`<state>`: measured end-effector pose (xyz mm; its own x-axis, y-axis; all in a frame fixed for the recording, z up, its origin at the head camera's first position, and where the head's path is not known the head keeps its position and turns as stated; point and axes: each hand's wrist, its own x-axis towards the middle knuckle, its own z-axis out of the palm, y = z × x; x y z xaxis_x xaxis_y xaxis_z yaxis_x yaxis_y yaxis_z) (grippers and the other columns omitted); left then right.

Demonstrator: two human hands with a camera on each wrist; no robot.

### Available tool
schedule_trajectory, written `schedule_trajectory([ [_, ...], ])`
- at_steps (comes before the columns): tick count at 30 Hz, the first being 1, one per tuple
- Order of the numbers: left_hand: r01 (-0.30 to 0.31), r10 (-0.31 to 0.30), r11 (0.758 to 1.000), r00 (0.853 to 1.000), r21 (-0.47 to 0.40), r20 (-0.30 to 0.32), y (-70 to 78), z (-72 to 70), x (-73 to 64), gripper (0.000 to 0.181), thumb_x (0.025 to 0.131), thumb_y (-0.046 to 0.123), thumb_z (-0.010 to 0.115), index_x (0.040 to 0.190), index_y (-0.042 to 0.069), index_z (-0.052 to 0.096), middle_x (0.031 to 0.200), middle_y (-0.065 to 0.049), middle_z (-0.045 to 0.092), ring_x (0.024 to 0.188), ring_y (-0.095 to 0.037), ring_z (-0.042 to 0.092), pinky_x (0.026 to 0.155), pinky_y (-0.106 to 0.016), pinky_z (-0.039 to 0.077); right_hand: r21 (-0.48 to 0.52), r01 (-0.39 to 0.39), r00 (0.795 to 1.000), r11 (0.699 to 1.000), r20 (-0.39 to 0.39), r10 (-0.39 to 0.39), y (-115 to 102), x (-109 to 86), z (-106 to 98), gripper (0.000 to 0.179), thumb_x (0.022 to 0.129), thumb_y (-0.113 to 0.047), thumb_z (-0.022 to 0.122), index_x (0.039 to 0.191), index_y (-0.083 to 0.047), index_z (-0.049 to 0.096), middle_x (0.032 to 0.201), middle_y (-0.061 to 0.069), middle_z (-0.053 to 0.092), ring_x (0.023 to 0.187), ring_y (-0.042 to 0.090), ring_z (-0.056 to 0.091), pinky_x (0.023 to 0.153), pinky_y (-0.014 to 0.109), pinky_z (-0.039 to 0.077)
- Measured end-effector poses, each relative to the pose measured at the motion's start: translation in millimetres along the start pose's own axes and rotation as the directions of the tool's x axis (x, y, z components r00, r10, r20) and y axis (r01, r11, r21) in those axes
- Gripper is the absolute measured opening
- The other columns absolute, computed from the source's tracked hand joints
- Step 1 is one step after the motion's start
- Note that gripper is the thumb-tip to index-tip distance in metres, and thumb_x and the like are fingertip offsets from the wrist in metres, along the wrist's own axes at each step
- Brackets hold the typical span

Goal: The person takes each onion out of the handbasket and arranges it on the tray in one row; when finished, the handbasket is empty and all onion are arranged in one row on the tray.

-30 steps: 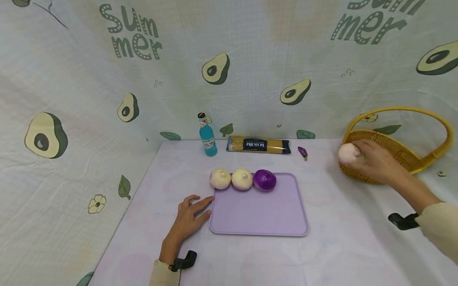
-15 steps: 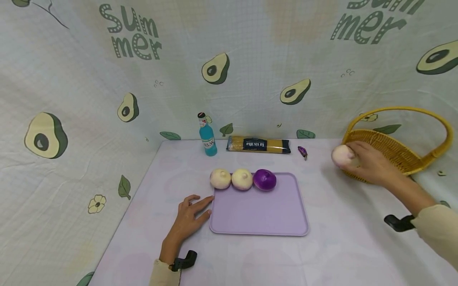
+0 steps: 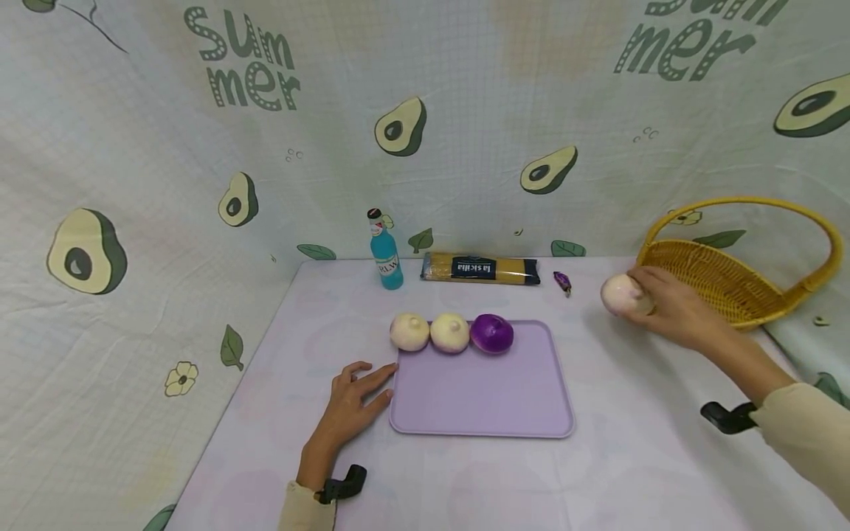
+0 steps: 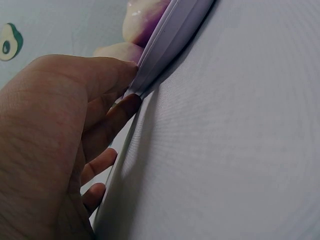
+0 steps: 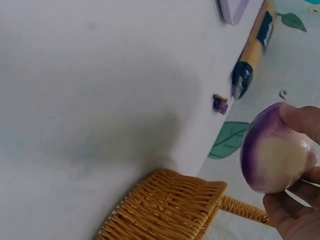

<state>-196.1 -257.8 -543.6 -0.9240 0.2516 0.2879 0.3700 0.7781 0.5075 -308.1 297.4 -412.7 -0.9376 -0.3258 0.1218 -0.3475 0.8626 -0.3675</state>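
In the head view my right hand (image 3: 680,308) grips a white-and-purple turnip (image 3: 623,295) by its nubbed side, held above the table just left of the wicker basket (image 3: 750,313). In the right wrist view thumb and fingertips pinch that turnip (image 5: 275,150). My left hand (image 3: 352,405) lies with extended fingers at the left edge of the lilac tray (image 3: 481,398); the left wrist view has its fingertips touching the tray rim (image 4: 160,55). Along the tray's back edge sit two pale turnips (image 3: 409,332) and a deep purple round vegetable (image 3: 491,334).
Behind the tray stand a blue bottle (image 3: 387,254) and a pasta packet (image 3: 480,268). A small purple item (image 3: 562,283), perhaps a wrapped sweet, lies to its right. The basket has a tall arched handle (image 3: 750,200). A printed cloth hangs behind the table.
My right hand has moved left with the turnip, from over the basket's near rim to beside it. The left hand and the tray stay where they were.
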Motion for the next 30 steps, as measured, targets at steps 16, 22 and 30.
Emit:
schedule_trajectory([
  [16, 0.014, -0.014, 1.0, 1.0, 0.0, 0.003, 0.6, -0.1, 0.2, 0.046, 0.096, 0.038, 0.067, 0.141, 0.031, 0.059, 0.135, 0.011, 0.062, 0.132, -0.025, 0.04, 0.101, -0.053, 0.024, 0.029, 0.058, 0.998, 0.998, -0.006, -0.058, -14, -1.2, 13, 0.076, 0.088, -0.031, 0.078, 0.141, 0.011, 0.042, 0.141, 0.032, 0.039, 0.123, 0.05, 0.042, 0.096, 0.069, 0.036],
  [22, 0.026, -0.026, 1.0, 1.0, -0.011, 0.016, 0.0, 0.1, 0.1, 0.046, 0.097, 0.042, 0.064, 0.142, 0.032, 0.058, 0.137, 0.013, 0.06, 0.133, -0.023, 0.038, 0.103, -0.052, 0.022, 0.026, 0.083, 0.996, 0.996, -0.017, -0.083, -17, -0.1, 20, 0.074, 0.088, -0.029, 0.079, 0.14, 0.009, 0.044, 0.14, 0.03, 0.042, 0.124, 0.049, 0.043, 0.098, 0.068, 0.035],
  [30, 0.023, -0.023, 1.0, 1.0, -0.012, 0.013, -0.4, -0.9, 0.2, 0.046, 0.097, 0.04, 0.065, 0.142, 0.032, 0.059, 0.137, 0.012, 0.061, 0.133, -0.025, 0.039, 0.102, -0.053, 0.023, 0.039, 0.051, 0.999, 0.998, 0.013, -0.051, -25, 0.5, 27, 0.075, 0.088, -0.035, 0.078, 0.143, 0.005, 0.044, 0.143, 0.028, 0.041, 0.126, 0.05, 0.041, 0.098, 0.069, 0.035],
])
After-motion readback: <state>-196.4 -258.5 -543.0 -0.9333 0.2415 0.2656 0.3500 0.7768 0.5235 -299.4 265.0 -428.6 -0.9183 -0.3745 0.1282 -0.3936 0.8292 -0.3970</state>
